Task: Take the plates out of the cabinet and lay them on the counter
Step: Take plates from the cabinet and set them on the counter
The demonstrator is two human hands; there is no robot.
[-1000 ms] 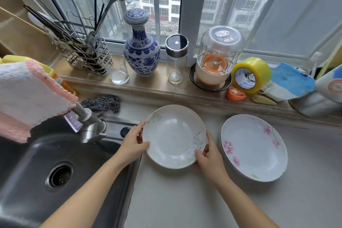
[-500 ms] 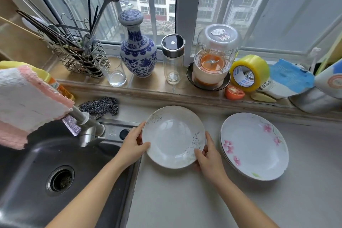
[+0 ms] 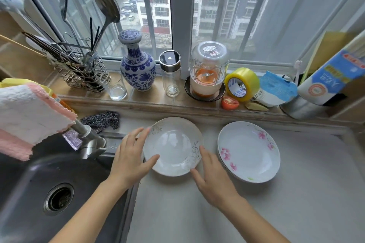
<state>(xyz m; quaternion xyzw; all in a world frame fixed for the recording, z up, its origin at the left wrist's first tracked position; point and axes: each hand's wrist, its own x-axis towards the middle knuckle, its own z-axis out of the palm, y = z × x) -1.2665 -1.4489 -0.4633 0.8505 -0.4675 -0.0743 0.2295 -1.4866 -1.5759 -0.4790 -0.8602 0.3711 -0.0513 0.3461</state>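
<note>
Both hands flank the plate (image 3: 173,145) on the counter (image 3: 217,213). Left hand (image 3: 131,157) spread wide, fingers straight, thumb over the near rim; right hand (image 3: 212,176) likewise flat, fingertips at the rim, probably steadying the plate as it is set down. Sink (image 3: 29,193) just left; a flowered plate (image 3: 248,151) lies beside, apart. Vase (image 3: 137,65) and tape (image 3: 242,84) stand on the sill behind, clear.

Sink (image 3: 29,173) cut off at left (lower edge too); pink cloth (image 3: 23,116) hides the tap's spout
</note>
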